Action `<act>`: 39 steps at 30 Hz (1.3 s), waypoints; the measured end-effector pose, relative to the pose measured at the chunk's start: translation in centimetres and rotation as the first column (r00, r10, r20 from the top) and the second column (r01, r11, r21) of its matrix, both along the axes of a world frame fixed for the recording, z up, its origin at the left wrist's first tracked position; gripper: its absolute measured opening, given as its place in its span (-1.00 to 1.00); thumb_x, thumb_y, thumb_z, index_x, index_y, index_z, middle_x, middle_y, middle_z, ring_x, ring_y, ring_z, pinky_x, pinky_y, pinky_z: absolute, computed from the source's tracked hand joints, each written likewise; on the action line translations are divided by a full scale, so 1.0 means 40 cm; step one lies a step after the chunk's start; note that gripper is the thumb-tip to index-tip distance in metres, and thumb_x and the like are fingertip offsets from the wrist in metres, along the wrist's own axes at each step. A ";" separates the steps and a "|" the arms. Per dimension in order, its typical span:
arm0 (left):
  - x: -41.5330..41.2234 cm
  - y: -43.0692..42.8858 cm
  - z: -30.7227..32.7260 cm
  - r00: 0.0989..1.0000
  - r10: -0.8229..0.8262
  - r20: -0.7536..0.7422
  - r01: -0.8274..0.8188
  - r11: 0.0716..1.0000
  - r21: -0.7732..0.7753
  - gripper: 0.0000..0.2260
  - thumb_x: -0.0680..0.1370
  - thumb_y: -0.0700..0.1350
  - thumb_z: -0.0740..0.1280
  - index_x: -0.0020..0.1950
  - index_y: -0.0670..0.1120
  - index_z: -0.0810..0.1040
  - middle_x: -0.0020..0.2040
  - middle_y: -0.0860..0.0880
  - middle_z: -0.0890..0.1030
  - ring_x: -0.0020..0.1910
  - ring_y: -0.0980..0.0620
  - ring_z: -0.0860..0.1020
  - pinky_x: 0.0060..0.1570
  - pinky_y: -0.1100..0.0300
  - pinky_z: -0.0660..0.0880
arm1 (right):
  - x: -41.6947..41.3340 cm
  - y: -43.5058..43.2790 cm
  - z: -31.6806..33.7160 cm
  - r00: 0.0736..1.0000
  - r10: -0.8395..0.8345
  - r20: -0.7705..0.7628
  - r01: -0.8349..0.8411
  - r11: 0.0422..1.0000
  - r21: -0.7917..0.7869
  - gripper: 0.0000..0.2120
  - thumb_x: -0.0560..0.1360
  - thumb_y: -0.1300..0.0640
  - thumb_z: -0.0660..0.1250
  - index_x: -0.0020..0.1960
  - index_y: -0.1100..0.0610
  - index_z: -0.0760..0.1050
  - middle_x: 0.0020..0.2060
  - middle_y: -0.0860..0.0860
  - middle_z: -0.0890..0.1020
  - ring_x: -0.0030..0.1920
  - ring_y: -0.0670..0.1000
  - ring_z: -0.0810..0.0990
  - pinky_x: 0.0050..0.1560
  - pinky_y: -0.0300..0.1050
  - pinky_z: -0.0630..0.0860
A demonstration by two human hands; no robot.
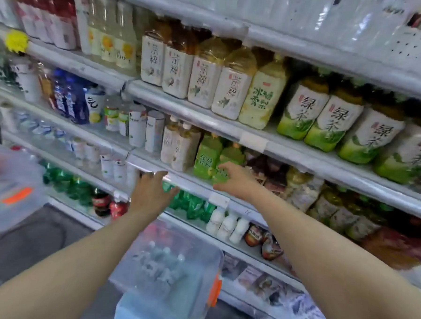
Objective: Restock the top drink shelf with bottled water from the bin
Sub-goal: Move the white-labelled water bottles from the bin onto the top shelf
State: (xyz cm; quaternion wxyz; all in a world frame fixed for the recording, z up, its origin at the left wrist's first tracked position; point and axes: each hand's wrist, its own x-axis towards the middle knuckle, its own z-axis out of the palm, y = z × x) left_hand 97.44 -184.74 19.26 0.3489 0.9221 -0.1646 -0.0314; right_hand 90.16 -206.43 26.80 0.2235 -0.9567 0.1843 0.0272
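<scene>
A clear plastic bin (198, 280) with an orange latch sits on the floor below my arms, and several water bottles (161, 259) with white caps stand inside it. The top shelf (284, 38) at the upper right carries clear bottled water (322, 14), seen only in blur. My left hand (151, 193) is stretched out with straight fingers in front of a middle shelf's rail and holds nothing. My right hand (237, 178) reaches to a green drink bottle (225, 162) on that shelf; its fingertips touch it, and whether they curl round it is unclear.
Shelves of tea and juice bottles (208, 78) fill the rack in front of me. Green soda bottles (192, 204) and white bottles (225, 223) stand on lower shelves. A second clear bin (10, 185) with an orange latch stands at the left over dark floor.
</scene>
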 end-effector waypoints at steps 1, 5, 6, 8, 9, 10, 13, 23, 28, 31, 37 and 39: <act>0.002 0.009 -0.050 0.999 0.019 -0.037 -0.018 0.999 0.031 -0.43 0.52 0.15 0.41 0.46 -0.02 0.42 0.38 -0.22 0.43 0.34 -0.24 0.40 0.29 -0.05 0.39 | 0.014 -0.003 -0.051 0.999 0.012 -0.044 -0.011 1.000 0.020 -0.31 0.49 -0.06 0.51 0.53 0.04 0.35 0.50 0.03 0.42 0.42 0.09 0.46 0.25 -0.14 0.40; 0.001 0.051 -0.263 0.973 0.100 -0.208 -0.072 0.987 0.140 -0.44 0.53 0.15 0.40 0.48 -0.01 0.41 0.40 -0.20 0.43 0.37 -0.23 0.39 0.35 -0.06 0.35 | 0.059 -0.006 -0.268 0.979 0.012 -0.204 0.023 0.986 0.168 -0.36 0.47 -0.01 0.55 0.48 0.10 0.42 0.44 0.09 0.49 0.37 0.10 0.51 0.26 -0.10 0.48; -0.004 0.061 -0.314 0.964 0.117 -0.237 -0.075 0.981 0.182 -0.44 0.54 0.17 0.37 0.49 0.01 0.39 0.40 -0.19 0.43 0.38 -0.22 0.38 0.36 -0.06 0.34 | 0.066 -0.004 -0.321 0.970 0.019 -0.244 0.027 0.983 0.184 -0.36 0.47 -0.01 0.54 0.48 0.11 0.42 0.42 0.11 0.50 0.36 0.11 0.51 0.26 -0.12 0.47; -0.021 0.077 -0.415 0.933 0.183 -0.310 -0.107 0.963 0.246 -0.43 0.55 0.20 0.34 0.51 0.03 0.35 0.45 -0.15 0.38 0.42 -0.20 0.34 0.38 -0.07 0.32 | 0.078 0.001 -0.432 0.946 0.055 -0.319 0.021 0.973 0.229 -0.37 0.48 -0.04 0.53 0.47 0.13 0.44 0.41 0.11 0.51 0.36 0.09 0.52 0.26 -0.17 0.43; -0.031 0.081 -0.465 0.910 0.221 -0.350 -0.131 0.956 0.263 -0.43 0.56 0.21 0.33 0.51 0.04 0.35 0.48 -0.14 0.35 0.44 -0.19 0.31 0.39 -0.08 0.31 | 0.083 0.001 -0.489 0.934 0.064 -0.352 0.035 0.962 0.270 -0.39 0.48 -0.06 0.53 0.45 0.11 0.46 0.39 0.09 0.53 0.31 0.05 0.54 0.19 -0.20 0.44; -0.043 0.083 -0.512 0.887 0.255 -0.386 -0.151 0.949 0.278 -0.43 0.56 0.22 0.32 0.51 0.05 0.35 0.50 -0.12 0.33 0.45 -0.19 0.29 0.41 -0.10 0.29 | 0.087 0.002 -0.546 0.919 0.065 -0.390 0.068 0.946 0.317 -0.41 0.48 -0.07 0.53 0.43 0.09 0.47 0.38 0.06 0.53 0.24 0.01 0.55 0.11 -0.20 0.46; -0.075 0.078 -0.636 0.855 0.317 -0.409 -0.166 0.916 0.364 -0.45 0.57 0.25 0.27 0.51 0.07 0.35 0.51 -0.10 0.32 0.48 -0.16 0.24 0.48 -0.11 0.15 | 0.098 0.008 -0.706 0.854 0.058 -0.516 0.209 0.872 0.444 -0.40 0.49 -0.09 0.52 0.45 0.09 0.47 0.34 0.06 0.52 0.14 -0.01 0.58 0.10 -0.12 0.58; -0.134 0.031 -0.851 0.918 0.393 -0.048 -0.294 0.759 0.581 -0.56 0.62 0.22 0.11 0.27 0.02 0.62 0.31 -0.04 0.60 0.41 -0.08 0.42 0.55 -0.17 -0.16 | 0.148 0.035 -1.143 0.632 -0.106 -0.768 0.657 0.600 0.457 -0.51 0.49 -0.08 0.52 0.23 0.23 0.52 -0.05 0.08 0.54 -0.19 0.03 0.52 0.35 0.18 0.52; -0.137 0.030 -0.874 0.910 0.413 0.030 -0.360 0.753 0.551 -0.59 0.61 0.20 0.16 0.20 0.01 0.65 0.22 -0.01 0.65 0.36 -0.06 0.47 0.55 -0.18 -0.10 | 0.159 0.057 -1.253 0.548 -0.171 -0.819 0.774 0.475 0.419 -0.65 0.51 -0.01 0.51 0.04 0.22 0.48 -0.10 0.11 0.48 -0.07 0.06 0.52 -0.07 -0.15 0.57; -0.137 0.031 -0.878 0.909 0.416 0.037 -0.368 0.756 0.542 -0.61 0.61 0.19 0.17 0.19 0.00 0.65 0.21 0.01 0.65 0.35 -0.05 0.47 0.54 -0.19 -0.09 | 0.165 0.064 -1.276 0.542 -0.164 -0.824 0.797 0.411 0.443 -0.63 0.52 0.03 0.50 0.13 0.23 0.45 -0.10 0.07 0.49 -0.11 0.00 0.55 -0.27 -0.29 0.56; -0.138 0.034 -0.884 0.907 0.418 0.048 -0.380 0.765 0.521 -0.62 0.61 0.19 0.18 0.17 -0.01 0.65 0.19 0.02 0.66 0.34 -0.06 0.48 0.54 -0.19 -0.09 | 0.184 0.071 -1.292 0.506 -0.183 -0.843 0.842 0.313 0.438 -0.41 0.44 -0.02 0.58 0.32 0.22 0.47 0.01 0.08 0.47 0.03 0.01 0.49 0.29 -0.12 0.54; -0.138 0.035 -0.886 0.909 0.415 0.043 -0.374 0.766 0.522 -0.61 0.62 0.20 0.17 0.17 0.00 0.64 0.18 0.02 0.66 0.34 -0.06 0.48 0.54 -0.20 -0.09 | 0.172 0.080 -1.289 0.554 -0.149 -0.819 0.817 0.289 0.499 -0.38 0.48 0.01 0.54 0.42 0.23 0.44 0.17 0.11 0.52 0.18 0.04 0.53 0.33 -0.12 0.50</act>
